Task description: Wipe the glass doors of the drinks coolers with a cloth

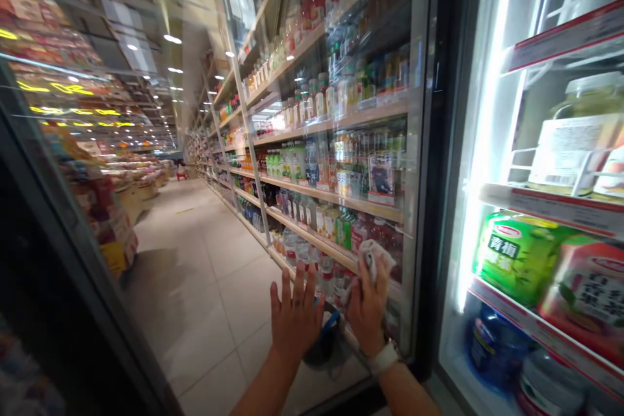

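Note:
Before me is the glass door (205, 286) of a cooler, swung open, with bottle shelves visible through it. My left hand (296, 312) lies flat against the glass, fingers spread, holding nothing. To its right, my right hand (369, 309) has its fingers closed on a crumpled whitish cloth (375, 259) held at the glass. A pale band (383, 357) circles my right wrist. Beyond the glass, partly behind my hands, is a dark bucket (324, 341) with something blue at its rim.
The lit cooler interior (480, 143) on the right holds jars (568, 136), a green pack (521, 257) and a red pack (587, 286) on wire shelves. The door's dark frame (433, 143) stands beside it. Through the glass, a tiled aisle (195, 240) runs along drink shelves (312, 123).

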`<state>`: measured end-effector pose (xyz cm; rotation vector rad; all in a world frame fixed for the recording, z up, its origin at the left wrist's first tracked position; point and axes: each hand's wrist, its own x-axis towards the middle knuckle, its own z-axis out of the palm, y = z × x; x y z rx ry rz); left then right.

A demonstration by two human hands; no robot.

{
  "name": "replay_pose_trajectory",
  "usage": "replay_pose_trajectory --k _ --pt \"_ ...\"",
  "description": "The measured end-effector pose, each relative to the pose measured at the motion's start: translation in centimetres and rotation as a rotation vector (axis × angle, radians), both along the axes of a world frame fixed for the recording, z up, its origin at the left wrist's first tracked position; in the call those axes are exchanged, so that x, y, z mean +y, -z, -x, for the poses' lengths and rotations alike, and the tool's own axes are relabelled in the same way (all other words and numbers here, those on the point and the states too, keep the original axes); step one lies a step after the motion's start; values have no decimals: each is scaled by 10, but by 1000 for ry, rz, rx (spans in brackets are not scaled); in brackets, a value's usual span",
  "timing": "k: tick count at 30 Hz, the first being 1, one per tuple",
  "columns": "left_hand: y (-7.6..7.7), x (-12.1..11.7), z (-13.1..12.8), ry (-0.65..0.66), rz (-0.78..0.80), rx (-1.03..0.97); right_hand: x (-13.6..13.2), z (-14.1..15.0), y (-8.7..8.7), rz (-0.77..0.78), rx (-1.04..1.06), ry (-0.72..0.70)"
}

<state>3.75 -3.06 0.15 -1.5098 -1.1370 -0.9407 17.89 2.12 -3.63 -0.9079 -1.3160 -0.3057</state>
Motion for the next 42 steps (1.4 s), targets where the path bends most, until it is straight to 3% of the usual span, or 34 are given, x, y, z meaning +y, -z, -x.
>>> replay_pose_trajectory --k 3,6,9,13,17,20,24,26,29,32,36,39,42 --pt "0 -1 1 -2 20 3 -16 20 10 -66 -275 -42" --pt "1 -2 1 -8 32 7 -12 11 12 -163 -376 -52" --pt "2 -3 2 -21 41 8 8 -21 4 -119 -241 -18" --pt "3 -1 2 -21 25 3 32 -61 -7 -12 125 68" --pt "3 -1 0 -27 29 -5 28 -50 -2 32 221 67" --pt "1 -3 0 -25 28 -4 5 -15 11 38 38 -20" --pt "1 -2 2 -4 49 1 -19 17 25 -112 -380 -145" --pt "4 -2 4 11 57 4 -18 14 25 -181 -453 -152" --pt "4 -6 3 22 68 -24 -3 -7 16 -182 -374 -108" --pt "-9 -11 -9 79 66 -36 16 -34 6 -100 -186 -37" --pt "-49 -2 -35 143 34 64 35 -62 -1 -50 93 51" --pt "-73 16 -51 72 70 100 40 -68 -2 -17 263 73" --pt "-78 29 -55 1 80 158 35 -56 -1 12 346 64"
